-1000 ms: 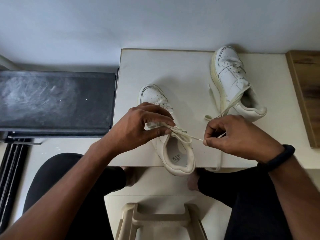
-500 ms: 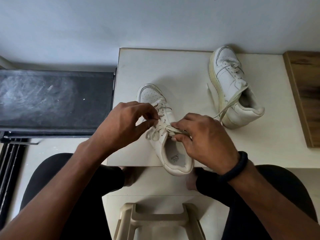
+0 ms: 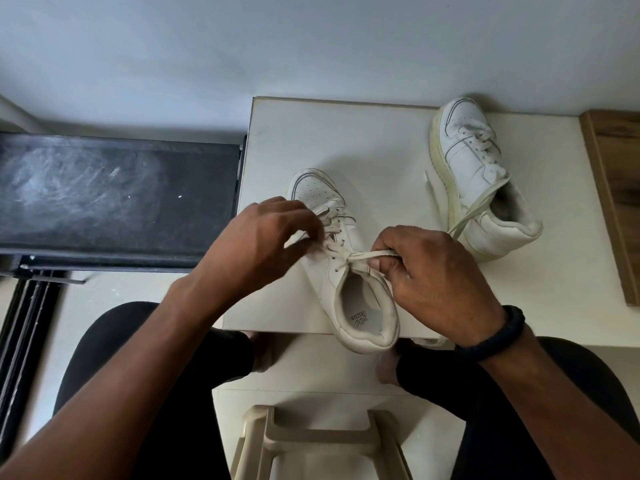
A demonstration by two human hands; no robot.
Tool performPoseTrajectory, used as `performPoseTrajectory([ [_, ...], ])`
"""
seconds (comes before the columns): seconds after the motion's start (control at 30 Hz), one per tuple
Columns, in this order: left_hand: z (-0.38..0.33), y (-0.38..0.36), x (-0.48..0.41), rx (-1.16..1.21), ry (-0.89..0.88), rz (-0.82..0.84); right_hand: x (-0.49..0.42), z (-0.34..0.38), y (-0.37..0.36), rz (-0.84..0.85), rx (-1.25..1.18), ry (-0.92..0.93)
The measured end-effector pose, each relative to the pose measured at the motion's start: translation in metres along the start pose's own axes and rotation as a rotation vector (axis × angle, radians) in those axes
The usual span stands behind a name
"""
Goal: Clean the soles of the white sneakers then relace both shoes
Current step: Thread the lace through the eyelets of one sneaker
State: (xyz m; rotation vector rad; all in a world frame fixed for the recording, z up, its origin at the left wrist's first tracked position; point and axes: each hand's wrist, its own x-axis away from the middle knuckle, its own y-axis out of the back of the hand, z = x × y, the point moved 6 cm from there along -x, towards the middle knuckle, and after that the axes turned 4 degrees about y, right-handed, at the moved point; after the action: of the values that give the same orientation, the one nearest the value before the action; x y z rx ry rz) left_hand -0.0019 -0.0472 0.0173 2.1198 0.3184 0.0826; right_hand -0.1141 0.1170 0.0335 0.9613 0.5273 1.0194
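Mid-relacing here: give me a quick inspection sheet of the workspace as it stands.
Surface: flat cream tabletop, carrying both shoes.
Job's things: near white leather sneaker upright, heel past the front edge; its cream lace pulled taut at the top eyelets; far white sneaker tipped on its side, yellowed sole showing, lace ends loose.
Clutter: brown wooden board at the right edge.
Grippers: left hand and right hand each pinch the cream lace.
Cables: nothing seen.
Surroundings: dusty black panel to the left, beige plastic stool below, pale wall behind.
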Motion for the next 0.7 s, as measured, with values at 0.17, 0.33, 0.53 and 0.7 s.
performPoseTrajectory([
  [0.17,0.025,0.017,0.004,0.01,0.216,-0.188,-0.002,-0.014,-0.004,0.072,-0.119,-0.074],
  [0.33,-0.001,-0.003,0.001,0.242,0.17,0.001,-0.003,-0.011,-0.006,0.077,-0.092,-0.072],
  [0.53,-0.007,-0.01,0.001,0.204,0.137,0.056,-0.003,-0.009,-0.005,0.085,-0.072,-0.06],
  [0.7,-0.009,-0.002,0.002,0.131,0.179,-0.016,-0.003,-0.008,-0.005,0.088,-0.069,-0.056],
])
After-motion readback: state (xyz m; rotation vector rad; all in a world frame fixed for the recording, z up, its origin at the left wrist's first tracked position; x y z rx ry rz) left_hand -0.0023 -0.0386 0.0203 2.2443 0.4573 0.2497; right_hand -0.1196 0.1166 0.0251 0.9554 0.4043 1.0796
